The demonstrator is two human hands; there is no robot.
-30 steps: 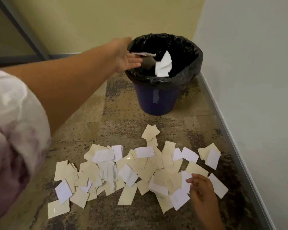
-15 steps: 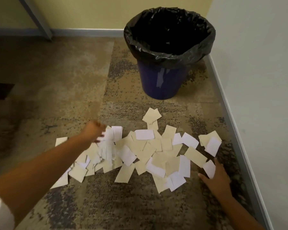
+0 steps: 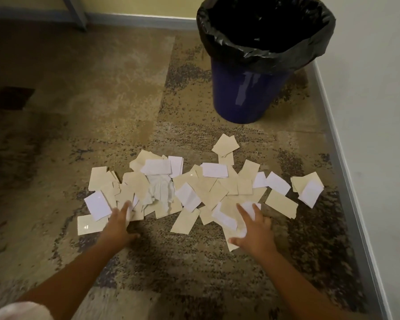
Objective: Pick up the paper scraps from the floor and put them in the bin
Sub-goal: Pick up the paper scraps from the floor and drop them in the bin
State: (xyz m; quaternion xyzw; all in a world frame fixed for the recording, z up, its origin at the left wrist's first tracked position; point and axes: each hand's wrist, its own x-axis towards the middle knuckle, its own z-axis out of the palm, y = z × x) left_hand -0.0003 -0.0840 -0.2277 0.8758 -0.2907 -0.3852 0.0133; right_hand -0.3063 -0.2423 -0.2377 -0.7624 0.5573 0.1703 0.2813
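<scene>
Several beige and white paper scraps (image 3: 208,188) lie spread in a wide band on the carpet. A blue bin (image 3: 245,93) lined with a black bag stands behind them at the upper right; its inside looks dark. My left hand (image 3: 119,224) lies flat on the near left edge of the pile, fingers spread over scraps. Fingers apart, my right hand (image 3: 252,229) rests on the scraps at the near right edge. Neither hand has lifted anything.
A white wall with a grey skirting board (image 3: 346,181) runs along the right, close to the bin and the rightmost scraps. A grey metal leg (image 3: 75,12) stands at the back left. Mottled brown carpet (image 3: 79,100) stretches to the left.
My left hand came back from the bin, where it dropped scraps, down to the pile's near left edge. My right hand slid left onto the scraps. The view has tilted down.
</scene>
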